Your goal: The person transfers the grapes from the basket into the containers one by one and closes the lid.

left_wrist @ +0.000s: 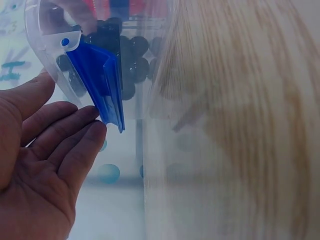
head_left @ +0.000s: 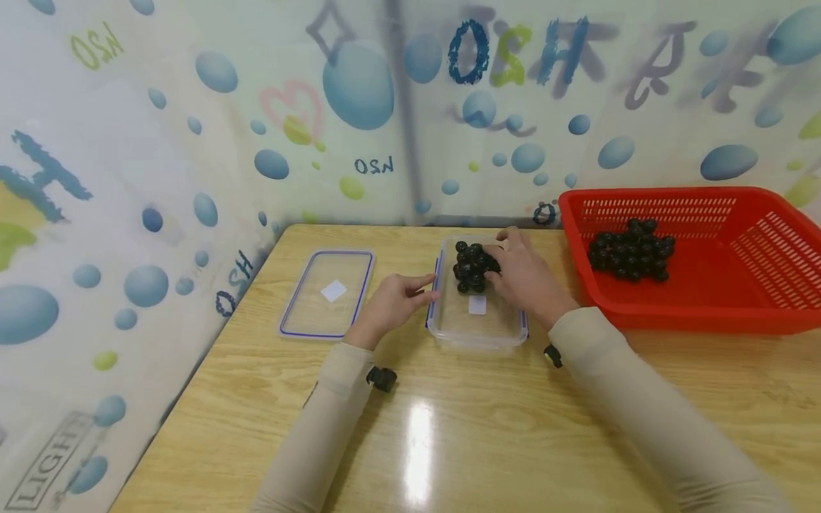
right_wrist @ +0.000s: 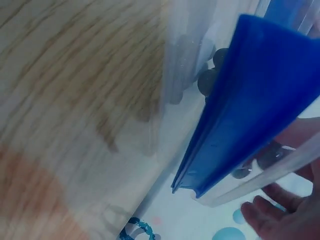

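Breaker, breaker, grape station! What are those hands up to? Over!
Left hand at clear box's left side. Right hand gripping dark grapes inside. Lid off, lying left, not in the way. Over.

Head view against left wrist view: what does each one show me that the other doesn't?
Only head: the separate clear lid and the second black grape bunch, in the red basket.
Only left wrist: the palm of the left hand.
Both: that hand's fingers, the clear container, the grapes inside, its blue side latch, the wooden table.
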A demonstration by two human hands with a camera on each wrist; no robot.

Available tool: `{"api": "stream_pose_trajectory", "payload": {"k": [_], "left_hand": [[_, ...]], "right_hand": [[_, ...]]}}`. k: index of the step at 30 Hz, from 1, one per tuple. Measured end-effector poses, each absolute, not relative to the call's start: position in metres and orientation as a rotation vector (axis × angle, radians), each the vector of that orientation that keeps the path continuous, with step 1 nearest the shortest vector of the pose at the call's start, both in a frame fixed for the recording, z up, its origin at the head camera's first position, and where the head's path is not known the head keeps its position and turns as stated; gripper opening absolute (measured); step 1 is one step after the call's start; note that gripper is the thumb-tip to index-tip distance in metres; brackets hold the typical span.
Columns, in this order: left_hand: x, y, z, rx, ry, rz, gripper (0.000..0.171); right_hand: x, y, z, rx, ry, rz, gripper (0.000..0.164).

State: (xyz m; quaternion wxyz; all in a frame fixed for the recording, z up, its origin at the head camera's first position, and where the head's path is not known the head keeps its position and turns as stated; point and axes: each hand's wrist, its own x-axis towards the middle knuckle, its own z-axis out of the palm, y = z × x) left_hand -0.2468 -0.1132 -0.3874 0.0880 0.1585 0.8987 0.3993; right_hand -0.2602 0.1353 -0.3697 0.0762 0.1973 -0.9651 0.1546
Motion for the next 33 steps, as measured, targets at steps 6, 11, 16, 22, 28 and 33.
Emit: {"api": "stream_pose_trajectory", "payload": {"k": [6, 11, 16, 22, 28, 33], "left_hand": [[-0.2463, -0.1123, -0.3870, 0.450, 2.646, 1.211, 0.046], [-0.2462, -0.1121, -0.3860, 0.472, 2.658, 1.208, 0.046], [-0.2465, -0.1121, -0.3863, 0.491, 2.672, 1.200, 0.045], [-0.2462, -0.1119, -0.3873, 0.517, 2.667, 1.219, 0.044], [-0.2466, -0.1141, -0.3923, 0.525, 2.667, 1.254, 0.044], [-0.2473, -0.1158, -0.3922, 0.527, 2.678, 1.250, 0.045]], "right_hand": [[-0.2578, 0.1398, -0.3773, 0.669, -2.899, 0.506, 0.064], [-0.2594, 0.1397, -0.3754, 0.730, -2.873, 0.430, 0.053], [-0.2613, 0.1375, -0.3728, 0.705, -2.896, 0.415, 0.050], [-0.2596, 0.1381, -0.3719, 0.689, -2.911, 0.412, 0.049], [-0.2574, 0.1380, -0.3731, 0.717, -2.921, 0.381, 0.048], [-0.2594, 0.1386, -0.3724, 0.712, -2.946, 0.385, 0.049]]}}
